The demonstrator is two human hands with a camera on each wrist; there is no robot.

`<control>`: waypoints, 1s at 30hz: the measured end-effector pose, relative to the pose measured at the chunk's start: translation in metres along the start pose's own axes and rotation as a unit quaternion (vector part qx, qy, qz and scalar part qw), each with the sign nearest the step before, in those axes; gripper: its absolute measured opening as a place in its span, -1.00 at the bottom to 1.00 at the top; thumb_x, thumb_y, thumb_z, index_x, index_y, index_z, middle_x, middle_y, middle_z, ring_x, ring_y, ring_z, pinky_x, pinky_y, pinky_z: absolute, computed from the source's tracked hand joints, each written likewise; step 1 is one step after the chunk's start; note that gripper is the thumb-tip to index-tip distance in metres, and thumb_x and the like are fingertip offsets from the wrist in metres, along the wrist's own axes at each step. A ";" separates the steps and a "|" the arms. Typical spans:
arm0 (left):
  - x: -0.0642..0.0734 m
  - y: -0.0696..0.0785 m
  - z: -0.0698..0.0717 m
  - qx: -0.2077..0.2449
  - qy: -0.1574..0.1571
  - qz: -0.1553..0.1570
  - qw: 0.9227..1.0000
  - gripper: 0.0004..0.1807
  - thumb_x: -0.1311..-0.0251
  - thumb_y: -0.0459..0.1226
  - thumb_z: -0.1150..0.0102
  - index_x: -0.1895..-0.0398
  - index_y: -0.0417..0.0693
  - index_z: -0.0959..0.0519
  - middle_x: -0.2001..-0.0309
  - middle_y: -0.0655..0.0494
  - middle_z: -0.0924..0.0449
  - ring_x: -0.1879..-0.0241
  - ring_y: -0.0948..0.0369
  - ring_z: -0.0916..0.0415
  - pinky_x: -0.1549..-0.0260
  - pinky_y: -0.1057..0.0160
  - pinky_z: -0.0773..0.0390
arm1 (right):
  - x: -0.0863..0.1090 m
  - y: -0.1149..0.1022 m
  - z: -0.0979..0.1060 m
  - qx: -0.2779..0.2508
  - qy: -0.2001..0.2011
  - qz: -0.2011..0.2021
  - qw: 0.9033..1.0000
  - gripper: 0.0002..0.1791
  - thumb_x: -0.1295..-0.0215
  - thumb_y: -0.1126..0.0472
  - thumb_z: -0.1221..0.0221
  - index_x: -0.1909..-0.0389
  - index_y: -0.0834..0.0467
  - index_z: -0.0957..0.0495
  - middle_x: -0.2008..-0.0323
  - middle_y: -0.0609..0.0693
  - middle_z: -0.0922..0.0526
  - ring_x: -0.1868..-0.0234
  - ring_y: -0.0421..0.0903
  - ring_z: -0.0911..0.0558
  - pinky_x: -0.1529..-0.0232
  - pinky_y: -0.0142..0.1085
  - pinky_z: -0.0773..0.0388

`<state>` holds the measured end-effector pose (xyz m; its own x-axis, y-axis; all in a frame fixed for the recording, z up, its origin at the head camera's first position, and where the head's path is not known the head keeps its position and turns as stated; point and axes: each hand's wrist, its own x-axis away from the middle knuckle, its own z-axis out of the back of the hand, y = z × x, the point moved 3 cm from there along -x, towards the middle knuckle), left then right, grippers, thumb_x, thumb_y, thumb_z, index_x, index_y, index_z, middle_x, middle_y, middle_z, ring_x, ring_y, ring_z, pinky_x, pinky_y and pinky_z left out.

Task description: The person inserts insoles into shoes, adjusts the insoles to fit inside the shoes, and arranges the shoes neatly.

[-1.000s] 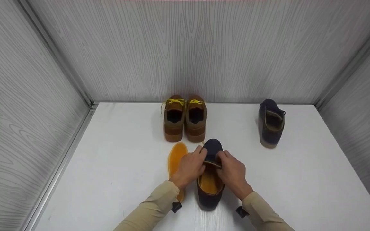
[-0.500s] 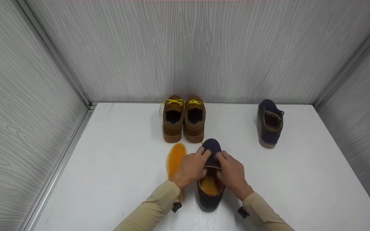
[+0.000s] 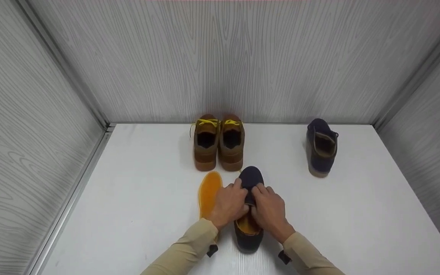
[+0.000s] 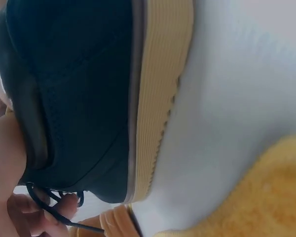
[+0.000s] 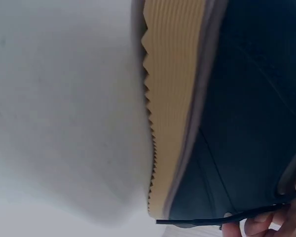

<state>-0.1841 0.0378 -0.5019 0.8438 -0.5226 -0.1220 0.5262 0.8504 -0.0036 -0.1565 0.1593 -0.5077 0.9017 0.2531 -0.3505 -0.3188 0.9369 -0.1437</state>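
Note:
A navy shoe (image 3: 250, 175) with a tan ridged sole (image 4: 164, 64) stands upright on the white table, its toe pointing away from me. Both hands hold it at the tongue and lacing area. My left hand (image 3: 229, 202) grips from the left, thumb inside the opening and fingers on top. Mirroring it from the right is my right hand (image 3: 270, 209). Dark laces (image 4: 52, 210) run past the left fingertips. An orange insole (image 3: 248, 224) shows inside the shoe toward the heel. Another orange insole (image 3: 209, 191) lies flat beside the shoe, partly hidden under my left hand and forearm.
A pair of brown shoes (image 3: 231, 160) with yellow laces stands side by side beyond the insole, near the back wall (image 3: 220, 61). The other navy shoe (image 3: 321, 160) stands at the back right. Grey wood-grain panels enclose the white table (image 3: 143, 183) at the back and sides.
Both hands have drawn closer together over the shoe. The tongue's edge has come back toward the heel, covering more of the opening. The other shoes and the loose insole have stayed put.

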 end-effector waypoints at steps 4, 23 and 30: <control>0.001 0.000 -0.004 0.014 -0.028 0.011 0.999 -0.63 -0.10 -0.01 -0.15 0.17 -0.06 -0.63 0.17 -0.04 -0.44 0.44 0.11 -0.45 0.39 0.15 -0.58 | 0.002 0.003 -0.002 -0.024 0.005 -0.010 1.000 -0.81 0.03 0.30 -0.22 0.37 0.11 -0.44 0.35 -0.06 -0.41 0.42 -0.07 -0.41 0.52 -0.20 -0.44; 0.055 -0.020 -0.004 0.442 -0.019 0.109 0.890 -0.08 0.03 0.01 -0.22 -0.42 0.05 -0.06 -0.20 0.00 -0.27 -0.07 0.11 -0.33 -0.06 0.05 -0.39 | 0.053 0.021 0.015 -0.329 -0.032 -0.108 0.938 -0.16 -0.08 -0.10 -0.34 -0.33 0.02 -0.17 -0.37 0.01 -0.04 0.07 -0.11 -0.47 0.10 -0.10 -0.52; 0.095 -0.013 -0.025 0.568 -0.086 0.087 0.814 0.21 0.17 0.07 -0.47 -0.49 -0.06 0.06 -0.31 -0.06 -0.19 -0.17 0.02 -0.33 -0.11 0.01 -0.36 | 0.090 0.014 0.013 -0.375 -0.139 -0.134 0.907 0.22 0.14 -0.28 -0.41 -0.47 -0.09 0.12 -0.41 0.06 0.01 -0.28 0.08 -0.31 -0.12 -0.01 -0.40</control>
<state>-0.1138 -0.0213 -0.5380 0.8672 -0.4836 0.1190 0.0719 0.3581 0.9309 -0.0762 0.1985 -0.5288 0.9816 0.1895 0.0216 -0.0926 0.5724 -0.8147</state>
